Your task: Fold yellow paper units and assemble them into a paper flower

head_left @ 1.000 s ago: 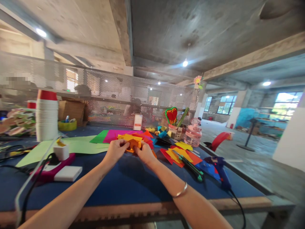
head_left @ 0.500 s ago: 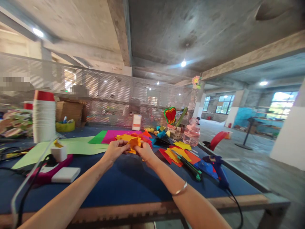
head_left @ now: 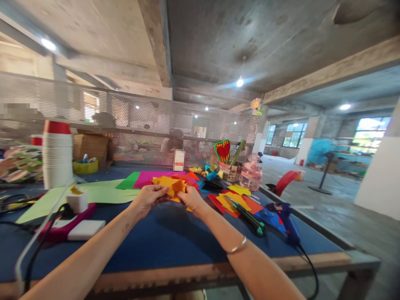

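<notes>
A long bench covered in dark blue cloth fills the lower view, under a bare concrete ceiling. Two bare forearms reach forward over it and meet near the middle. Between them, held just above the bench, is a small piece of orange paper, with a loose heap of coloured paper sheets lying just behind it.

Likely trouble: the piece is small and pinched from both sides, so a pull in opposite directions could tear it or skew a crease. A blue glue gun lies at the right with its cord hanging off the bench edge; a sweep of the right forearm could catch it. On the left, a black cable loops close to the left arm.

The left hand has a closed grip, fingertips pinching the paper's left edge. The right hand also pinches it, from the right and slightly below. Neither hand is open; both touch the paper only.
</notes>
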Tool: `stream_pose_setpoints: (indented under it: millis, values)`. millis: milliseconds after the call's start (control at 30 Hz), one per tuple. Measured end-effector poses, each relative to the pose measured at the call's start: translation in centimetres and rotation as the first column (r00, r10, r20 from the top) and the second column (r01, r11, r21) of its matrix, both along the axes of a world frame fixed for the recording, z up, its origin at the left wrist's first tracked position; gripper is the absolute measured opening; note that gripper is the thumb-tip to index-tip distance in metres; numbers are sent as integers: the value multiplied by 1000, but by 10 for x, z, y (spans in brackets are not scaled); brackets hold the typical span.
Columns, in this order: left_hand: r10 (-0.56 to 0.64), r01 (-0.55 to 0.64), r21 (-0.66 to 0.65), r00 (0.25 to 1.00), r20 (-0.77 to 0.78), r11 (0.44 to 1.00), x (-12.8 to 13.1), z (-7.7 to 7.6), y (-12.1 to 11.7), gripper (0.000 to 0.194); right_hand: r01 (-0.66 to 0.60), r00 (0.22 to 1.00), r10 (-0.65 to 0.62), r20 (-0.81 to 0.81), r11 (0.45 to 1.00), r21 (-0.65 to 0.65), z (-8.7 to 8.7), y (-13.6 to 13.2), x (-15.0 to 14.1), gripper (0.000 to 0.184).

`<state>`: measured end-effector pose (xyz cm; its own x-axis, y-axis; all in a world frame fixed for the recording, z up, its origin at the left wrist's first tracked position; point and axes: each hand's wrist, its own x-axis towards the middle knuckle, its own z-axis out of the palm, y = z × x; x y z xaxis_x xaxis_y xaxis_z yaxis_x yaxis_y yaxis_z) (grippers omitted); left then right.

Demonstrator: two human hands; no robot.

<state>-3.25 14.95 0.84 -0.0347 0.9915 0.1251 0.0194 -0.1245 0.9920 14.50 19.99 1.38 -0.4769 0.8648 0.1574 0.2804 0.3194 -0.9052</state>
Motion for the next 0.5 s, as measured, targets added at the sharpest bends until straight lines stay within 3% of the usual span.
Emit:
stream_pose_setpoints:
  millis: [333, 500]
  values:
    - [37, -36, 12, 995, -94, 999, 1, 0, 3, 38, 8, 999, -9, 45, 1000, 8, -5, 4, -3, 36]
    - [26, -25, 8, 990, -135, 1000, 0, 2, 0, 37, 22, 1000, -21, -10, 995, 96, -12, 8, -3, 36]
